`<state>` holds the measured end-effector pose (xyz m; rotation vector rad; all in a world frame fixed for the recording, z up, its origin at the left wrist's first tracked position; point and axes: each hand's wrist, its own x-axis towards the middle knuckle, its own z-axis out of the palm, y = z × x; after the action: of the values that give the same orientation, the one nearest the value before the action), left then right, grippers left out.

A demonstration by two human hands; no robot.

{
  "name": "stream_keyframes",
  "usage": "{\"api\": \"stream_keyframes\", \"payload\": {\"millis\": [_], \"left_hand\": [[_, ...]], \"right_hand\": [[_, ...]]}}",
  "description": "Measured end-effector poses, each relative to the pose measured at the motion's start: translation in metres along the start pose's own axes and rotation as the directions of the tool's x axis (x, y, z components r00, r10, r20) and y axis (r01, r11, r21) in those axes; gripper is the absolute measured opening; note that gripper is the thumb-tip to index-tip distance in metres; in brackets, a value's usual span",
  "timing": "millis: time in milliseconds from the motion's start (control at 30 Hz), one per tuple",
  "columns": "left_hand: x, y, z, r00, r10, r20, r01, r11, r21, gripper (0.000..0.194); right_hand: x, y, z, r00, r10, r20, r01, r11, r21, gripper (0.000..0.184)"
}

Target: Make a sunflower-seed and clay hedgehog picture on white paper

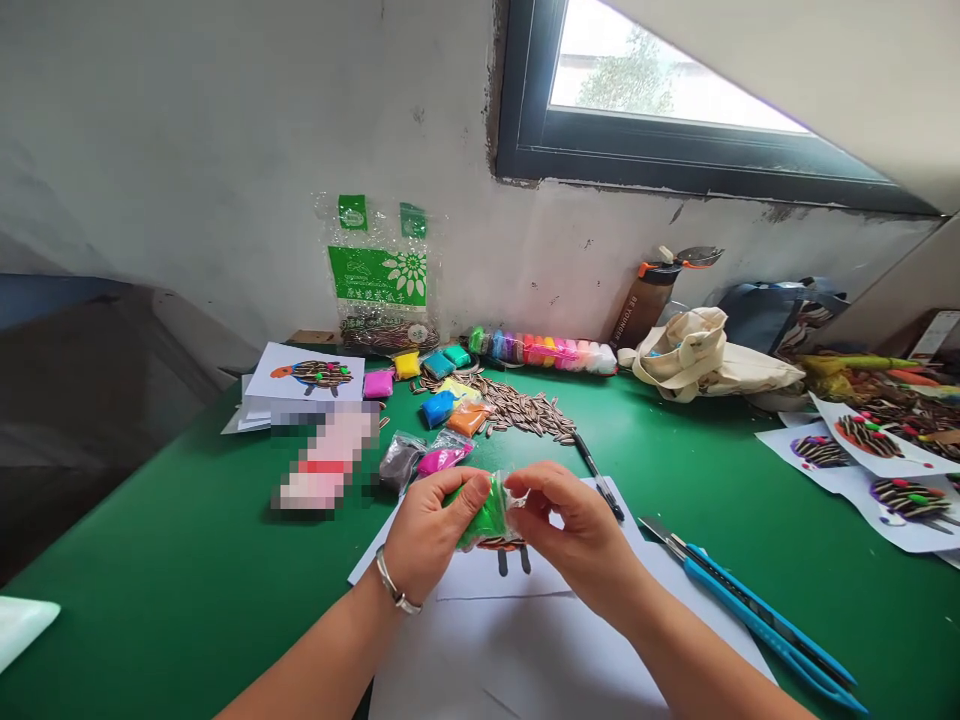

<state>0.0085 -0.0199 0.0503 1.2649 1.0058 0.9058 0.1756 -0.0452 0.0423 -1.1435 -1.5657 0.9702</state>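
A small clear bag of green modelling clay point(486, 512) is gripped in my left hand point(435, 515), thumb on top. My right hand point(566, 520) pinches the bag's clear edge between thumb and fingers. Below both hands lies a white paper point(480, 585) with a partly hidden picture; its two dark legs point(514, 562) and some seeds show. Just beyond my left hand are a bag of grey clay point(401, 462) and a bag of magenta clay point(444, 456). A black pen point(598, 476) rests past my right hand.
Sunflower seeds point(525, 405) are heaped behind the clay bags. A blue utility knife point(772, 620) lies at right, blade showing. Finished seed pictures point(892, 480) are on the right, another picture point(311, 375) at left. A seed bag point(382, 290), brown bottle point(646, 300) and cloth bag point(705, 360) stand along the wall.
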Motion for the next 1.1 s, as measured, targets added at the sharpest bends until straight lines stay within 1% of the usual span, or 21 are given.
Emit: {"api": "stream_keyframes", "payload": {"millis": [67,133,233,333,400,467,567,667,833,900,967,1033,1100], "left_hand": [[0.000,0.000,0.000,1.000,0.011,0.003,-0.011,1.000,-0.007,0.043],[0.001,0.000,0.000,1.000,0.019,-0.011,-0.019,1.000,-0.019,0.043],[0.000,-0.001,0.000,1.000,0.002,-0.031,-0.003,0.999,-0.044,0.044],[-0.001,-0.001,0.001,0.999,-0.010,-0.033,0.008,0.999,-0.050,0.044],[-0.001,-0.003,0.002,0.999,-0.010,-0.036,0.008,0.998,-0.063,0.044],[0.000,-0.005,0.003,0.999,-0.019,-0.039,0.016,0.997,-0.078,0.043],[0.000,-0.008,0.003,0.998,-0.049,-0.046,0.045,0.995,-0.085,0.044],[0.000,-0.010,0.003,0.996,-0.076,-0.053,0.071,0.993,-0.094,0.045],[0.000,-0.008,0.002,0.998,-0.060,-0.033,0.056,0.991,-0.118,0.043],[0.000,-0.006,0.001,0.999,-0.045,-0.007,0.043,0.989,-0.144,0.042],[0.000,-0.004,0.000,0.998,-0.041,0.050,0.048,0.985,-0.166,0.042],[0.000,-0.002,-0.002,0.991,-0.074,0.112,0.094,0.979,-0.182,0.040],[-0.001,-0.002,-0.003,0.980,-0.137,0.143,0.163,0.968,-0.190,0.039]], "right_hand": [[0.000,0.000,0.000,0.999,-0.037,0.003,0.037,0.999,0.020,0.020],[0.000,-0.001,0.001,0.999,-0.036,0.009,0.035,0.998,0.054,0.025],[0.001,-0.001,0.003,0.999,0.024,0.029,-0.028,0.988,0.149,0.028],[0.002,0.003,0.005,0.988,0.102,0.117,-0.131,0.952,0.275,0.027],[0.002,0.007,0.006,0.980,0.118,0.160,-0.162,0.940,0.300,0.025],[0.002,0.009,0.007,0.985,0.097,0.145,-0.132,0.958,0.256,0.023],[0.001,0.008,0.008,0.995,0.023,0.099,-0.036,0.992,0.124,0.019],[0.001,0.004,0.008,0.996,-0.034,0.080,0.032,0.999,0.025,0.014],[0.000,0.000,0.007,0.995,-0.026,0.095,0.028,0.999,-0.021,0.005],[0.001,0.001,0.006,0.995,-0.026,0.095,0.027,1.000,-0.013,0.007],[0.001,0.001,0.006,0.995,-0.036,0.097,0.037,0.999,-0.003,0.012],[0.001,0.000,0.005,0.993,-0.047,0.107,0.051,0.998,-0.032,0.014],[0.001,-0.002,0.004,0.992,-0.048,0.116,0.059,0.994,-0.096,0.013]]}}
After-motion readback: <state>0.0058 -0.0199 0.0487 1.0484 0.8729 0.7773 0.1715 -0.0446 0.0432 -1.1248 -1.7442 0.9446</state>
